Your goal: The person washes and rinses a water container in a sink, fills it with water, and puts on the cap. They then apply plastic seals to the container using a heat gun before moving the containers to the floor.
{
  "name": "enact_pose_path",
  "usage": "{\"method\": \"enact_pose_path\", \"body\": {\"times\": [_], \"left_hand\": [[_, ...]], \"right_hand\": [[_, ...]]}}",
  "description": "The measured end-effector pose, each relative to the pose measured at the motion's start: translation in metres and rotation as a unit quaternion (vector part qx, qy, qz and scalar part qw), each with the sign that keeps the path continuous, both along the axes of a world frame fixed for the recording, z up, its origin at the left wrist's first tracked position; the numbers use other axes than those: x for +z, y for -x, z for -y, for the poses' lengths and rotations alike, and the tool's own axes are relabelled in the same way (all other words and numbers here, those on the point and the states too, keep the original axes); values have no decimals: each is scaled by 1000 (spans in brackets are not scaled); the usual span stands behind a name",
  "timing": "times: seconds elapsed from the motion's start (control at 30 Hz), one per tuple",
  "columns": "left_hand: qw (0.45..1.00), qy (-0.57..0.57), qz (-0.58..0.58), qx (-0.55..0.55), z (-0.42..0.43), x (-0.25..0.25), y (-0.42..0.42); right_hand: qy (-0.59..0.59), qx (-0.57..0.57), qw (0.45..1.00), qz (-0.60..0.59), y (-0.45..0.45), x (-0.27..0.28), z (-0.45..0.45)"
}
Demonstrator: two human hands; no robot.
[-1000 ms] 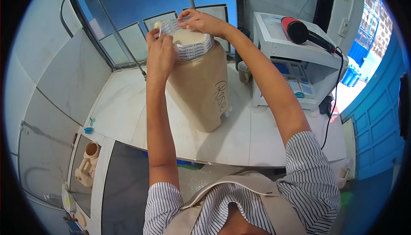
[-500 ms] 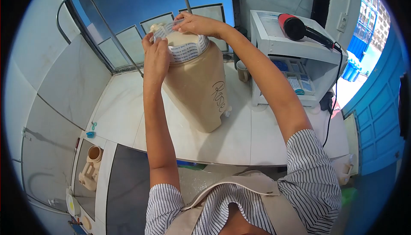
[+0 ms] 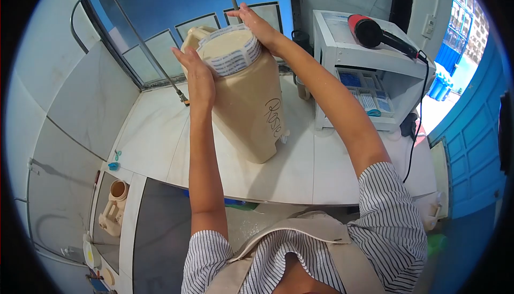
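In the head view, a large beige jug [image 3: 246, 114] stands upright on the counter [image 3: 297, 181], straight ahead of the person, with handwriting on its side. A pale lid [image 3: 230, 43] covers its mouth, and a printed band [image 3: 235, 61] runs around the rim. The band looks close against the near side; how well it sits at the far side is hard to tell.

Both hands are wide, with nothing gripped. The left hand [image 3: 199, 77] lies against the left side of the jug beside the band, its fingers reaching toward the far side. The right hand [image 3: 258, 27] rests at the right edge of the band, its fingers extended beyond the rim.

The step in hand seems to be settling the band around the lid with flat hands. From this pose, the next move calls for light, even pressure from both sides, so that the band lies level and the jug does not slide or tip. Wrinkles or a raised edge at the far side would be the likely fault.

A mug [image 3: 301, 88] stands behind the jug to the right, near a white rack [image 3: 350, 60] with a hair dryer [image 3: 368, 32] on top.
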State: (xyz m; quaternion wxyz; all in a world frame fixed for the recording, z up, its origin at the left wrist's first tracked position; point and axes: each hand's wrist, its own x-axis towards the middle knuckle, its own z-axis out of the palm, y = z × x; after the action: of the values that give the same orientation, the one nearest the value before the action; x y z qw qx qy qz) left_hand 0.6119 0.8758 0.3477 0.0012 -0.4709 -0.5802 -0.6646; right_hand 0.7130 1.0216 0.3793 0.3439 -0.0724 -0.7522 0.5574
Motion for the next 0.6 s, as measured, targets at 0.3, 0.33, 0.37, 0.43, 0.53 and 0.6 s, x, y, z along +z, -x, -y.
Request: {"method": "enact_pose_path", "body": {"times": [0.3,0.33,0.37,0.43,0.53,0.6], "left_hand": [[999,16,7,-31,7,-1,-3],[999,18,14,-37,6,0,-3],[999,19,15,-36,5,1,-2],[999,29,8,-28,3,3,1],[994,25,38,-101,-1,-9,16],[993,0,52,-104,6,-7,4]], "right_hand": [[16,-68,997,-15,-2,-17,4],[17,-67,998,-15,-1,-21,-1],[29,-70,997,-6,-3,-19,1],[43,-74,996,1,-9,-13,5],[65,-93,993,-38,-17,-6,3],[23,-25,999,-11,-18,-5,7]]}}
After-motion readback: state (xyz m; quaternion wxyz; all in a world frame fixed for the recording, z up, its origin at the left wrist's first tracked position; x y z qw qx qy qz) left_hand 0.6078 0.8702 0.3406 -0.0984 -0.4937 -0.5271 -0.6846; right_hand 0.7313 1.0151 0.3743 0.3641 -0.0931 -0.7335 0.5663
